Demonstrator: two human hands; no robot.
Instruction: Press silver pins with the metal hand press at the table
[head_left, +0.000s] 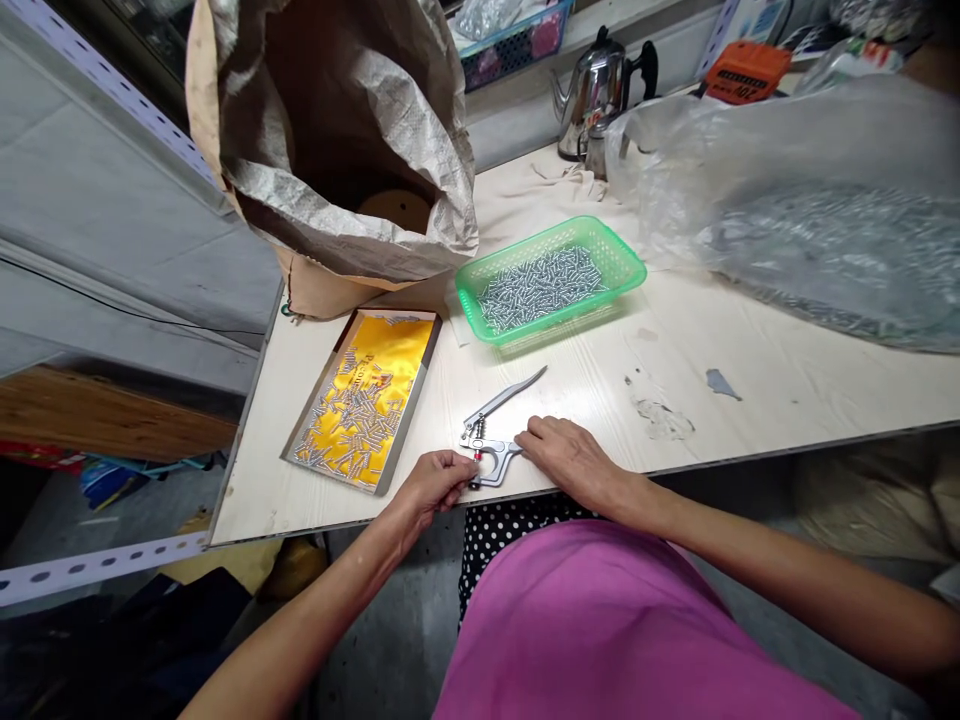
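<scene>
On the table's near edge lie silver snap-fastener pliers [498,463] with a spring, a red part at the jaw and the upper handle raised away from the lower one. My right hand [568,456] is closed on the end of the lower handle, fingers curled. At the jaw, beside the red part, the fingertips of my left hand [436,482] are pinched together; whatever is between them is too small or hidden to make out. Left of the pliers is a shallow tray [409,425] with a yellow lining, scattered with small metal tubes or pins [358,415].
A green basket [555,333] of small metal pieces stands behind the pliers. A large open woven sack [337,215] is at the back left. At right lies a clear plastic bag [825,220] of metal parts; a steel kettle [592,90] stands at the back.
</scene>
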